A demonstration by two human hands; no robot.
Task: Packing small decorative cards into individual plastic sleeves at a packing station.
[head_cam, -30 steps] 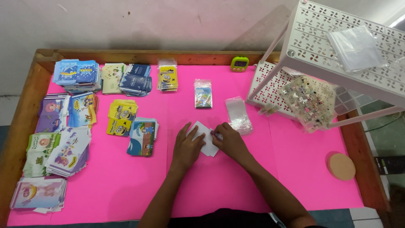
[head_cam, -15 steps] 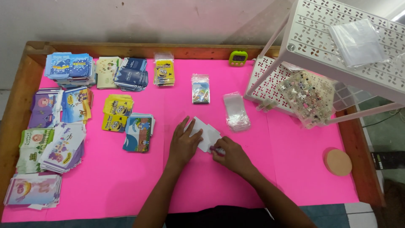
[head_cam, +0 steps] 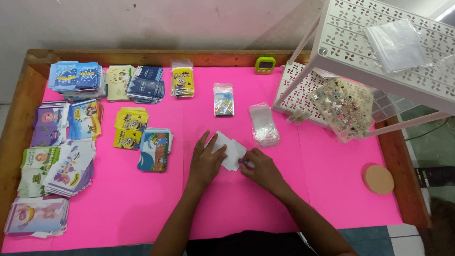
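Observation:
My left hand point(head_cam: 206, 160) lies flat with fingers spread on a few white cards point(head_cam: 231, 152) lying face down on the pink table cover point(head_cam: 265, 199). My right hand point(head_cam: 261, 168) is curled at the cards' right edge, its fingertips pinching a small pink-and-white piece against them. Just beyond the cards lies a stack of clear plastic sleeves point(head_cam: 263, 124), and further back a bagged card pack point(head_cam: 223, 100).
Several piles of colourful cartoon cards point(head_cam: 76, 78) cover the table's left half, the nearest being a blue pile point(head_cam: 155, 150). A white perforated rack point(head_cam: 379, 52) stands at the right, holding clear bags and a sticker sheet point(head_cam: 343, 108). A green timer point(head_cam: 264, 64) and round cork coaster point(head_cam: 378, 179) lie nearby.
Both hands stayed on the white cards; my right hand slid from the cards' top edge down to their right side. The camera view shifted slightly.

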